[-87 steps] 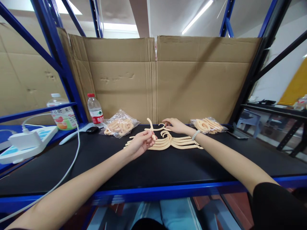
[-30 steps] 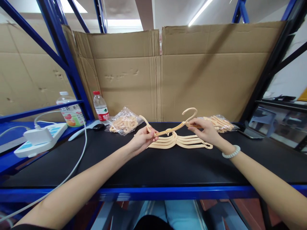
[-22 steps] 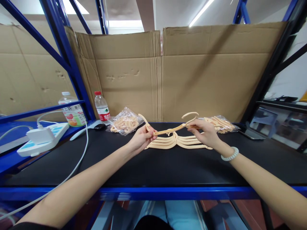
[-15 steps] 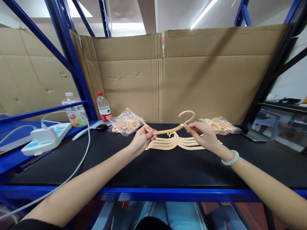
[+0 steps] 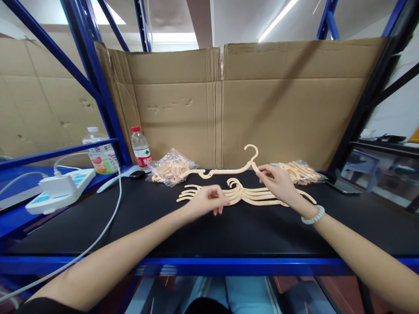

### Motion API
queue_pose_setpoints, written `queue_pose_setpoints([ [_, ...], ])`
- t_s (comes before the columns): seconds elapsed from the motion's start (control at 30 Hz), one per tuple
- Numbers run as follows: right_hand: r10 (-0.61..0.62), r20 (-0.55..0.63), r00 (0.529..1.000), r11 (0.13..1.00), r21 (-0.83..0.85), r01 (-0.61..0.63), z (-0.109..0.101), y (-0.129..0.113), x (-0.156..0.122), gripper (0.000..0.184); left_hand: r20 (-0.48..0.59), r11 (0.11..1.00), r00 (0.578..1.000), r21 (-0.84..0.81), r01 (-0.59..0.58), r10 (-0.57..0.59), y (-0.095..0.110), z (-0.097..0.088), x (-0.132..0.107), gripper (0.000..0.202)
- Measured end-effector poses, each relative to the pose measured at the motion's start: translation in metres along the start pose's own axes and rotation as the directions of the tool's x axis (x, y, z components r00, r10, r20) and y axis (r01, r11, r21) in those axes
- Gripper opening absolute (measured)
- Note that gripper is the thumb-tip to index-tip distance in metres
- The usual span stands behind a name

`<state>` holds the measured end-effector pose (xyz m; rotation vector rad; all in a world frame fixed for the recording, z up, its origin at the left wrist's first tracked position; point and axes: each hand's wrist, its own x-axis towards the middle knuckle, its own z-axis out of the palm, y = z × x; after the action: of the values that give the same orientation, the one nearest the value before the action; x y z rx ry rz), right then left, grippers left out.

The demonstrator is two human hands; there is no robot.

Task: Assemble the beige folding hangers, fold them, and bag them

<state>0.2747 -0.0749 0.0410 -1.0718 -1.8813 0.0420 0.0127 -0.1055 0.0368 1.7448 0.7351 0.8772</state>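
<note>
Right hand (image 5: pixel 275 181) pinches hanger (image 5: pixel 232 171) near its middle, probably for balance; left hand (image 5: pixel 207 202) apart, loosely curled, gripping nothing visible, over left part of hanger stack (image 5: pixel 240 192), nested perhaps to save room

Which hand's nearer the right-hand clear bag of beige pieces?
Right. The right hand, holding one hanger, is just left of the bag; the left hand is farther left, by the stacked hangers.

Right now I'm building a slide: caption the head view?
Right hand holds one hanger; left hand is by the laid-out hangers.
</note>
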Motion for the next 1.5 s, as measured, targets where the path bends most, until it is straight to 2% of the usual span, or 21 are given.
queue_pose_setpoints([
  [0.03, -0.002, 0.024, 1.000, 1.000, -0.011, 0.002, -0.001, -0.001, 0.000, 0.024, 0.096, 0.982, 0.992, 0.163, -0.093, 0.078, 0.001, 0.006, -0.004, 0.022],
  [0.07, -0.016, 0.050, 0.999, 1.000, -0.024, 0.017, -0.001, -0.002, 0.000, 0.024, 0.211, 0.926, 0.965, 0.309, -0.216, 0.155, 0.001, 0.012, -0.009, 0.018],
  [0.1, -0.037, 0.080, 0.996, 0.999, -0.037, 0.040, -0.001, -0.005, 0.000, 0.024, 0.323, 0.840, 0.920, 0.417, -0.348, 0.221, 0.002, 0.016, -0.013, 0.014],
  [0.17, -0.073, 0.169, 0.983, 0.995, -0.062, 0.084, -0.001, -0.013, -0.002, 0.023, 0.497, 0.631, 0.812, 0.532, -0.564, 0.307, 0.002, 0.023, -0.018, 0.011],
  [0.23, -0.080, 0.285, 0.955, 0.991, -0.077, 0.106, 0.000, -0.022, -0.005, 0.020, 0.575, 0.472, 0.742, 0.578, -0.666, 0.344, 0.002, 0.025, -0.021, 0.013],
  [0.3, -0.073, 0.382, 0.921, 0.989, -0.091, 0.116, 0.003, -0.028, -0.009, 0.018, 0.594, 0.387, 0.728, 0.616, -0.686, 0.343, 0.000, 0.024, -0.020, 0.016],
  [0.4, -0.087, 0.452, 0.888, 0.978, -0.129, 0.162, 0.008, -0.029, -0.014, 0.019, 0.584, 0.342, 0.749, 0.666, -0.663, 0.315, -0.003, 0.023, -0.018, 0.016],
  [0.57, -0.097, 0.517, 0.850, 0.961, -0.174, 0.216, 0.011, -0.021, -0.018, 0.018, 0.533, 0.366, 0.779, 0.688, -0.626, 0.332, -0.005, 0.021, -0.015, 0.012],
  [0.73, -0.110, 0.552, 0.827, 0.943, -0.205, 0.262, 0.009, -0.022, -0.016, 0.013, 0.410, 0.271, 0.864, 0.831, -0.486, 0.293, -0.010, 0.019, -0.012, 0.019],
  [0.8, -0.117, 0.539, 0.834, 0.930, -0.236, 0.282, 0.009, -0.026, -0.016, 0.009, 0.330, 0.265, 0.898, 0.874, -0.407, 0.291, -0.013, 0.017, -0.011, 0.025],
  [0.87, -0.092, 0.482, 0.871, 0.921, -0.292, 0.259, 0.010, -0.030, -0.018, 0.007, 0.246, 0.307, 0.923, 0.891, -0.336, 0.296, -0.016, 0.014, -0.009, 0.024],
  [0.9, -0.072, 0.454, 0.888, 0.914, -0.326, 0.241, 0.012, -0.030, -0.020, 0.011, 0.208, 0.336, 0.932, 0.891, -0.306, 0.298, -0.018, 0.013, -0.009, 0.023],
  [0.97, -0.018, 0.437, 0.899, 0.894, -0.395, 0.210, 0.016, -0.029, -0.024, 0.039, 0.148, 0.383, 0.947, 0.888, -0.254, 0.287, -0.021, 0.010, -0.007, 0.031],
  [1.03, 0.078, 0.488, 0.869, 0.878, -0.447, 0.171, 0.022, -0.023, -0.028, 0.072, 0.105, 0.409, 0.969, 0.892, -0.192, 0.224, -0.025, 0.006, -0.004, 0.051],
  [1.1, 0.176, 0.541, 0.823, 0.874, -0.471, 0.122, 0.029, -0.015, -0.030, 0.087, 0.088, 0.425, 0.989, 0.896, -0.130, 0.118, -0.029, 0.001, -0.001, 0.061],
  [1.17, 0.206, 0.562, 0.801, 0.879, -0.467, 0.101, 0.035, -0.007, -0.029, 0.092, 0.095, 0.431, 0.995, 0.897, -0.094, 0.020, -0.034, -0.005, 0.004, 0.063],
  [1.23, 0.182, 0.552, 0.814, 0.882, -0.457, 0.113, 0.042, 0.000, -0.026, 0.094, 0.096, 0.422, 0.995, 0.904, -0.073, -0.035, -0.038, -0.011, 0.009, 0.064],
  [1.5, 0.152, 0.536, 0.831, 0.888, -0.442, 0.123, 0.068, 0.026, 0.008, 0.100, 0.035, 0.359, 0.997, 0.933, -0.008, -0.068, -0.058, -0.038, 0.044, 0.066],
])
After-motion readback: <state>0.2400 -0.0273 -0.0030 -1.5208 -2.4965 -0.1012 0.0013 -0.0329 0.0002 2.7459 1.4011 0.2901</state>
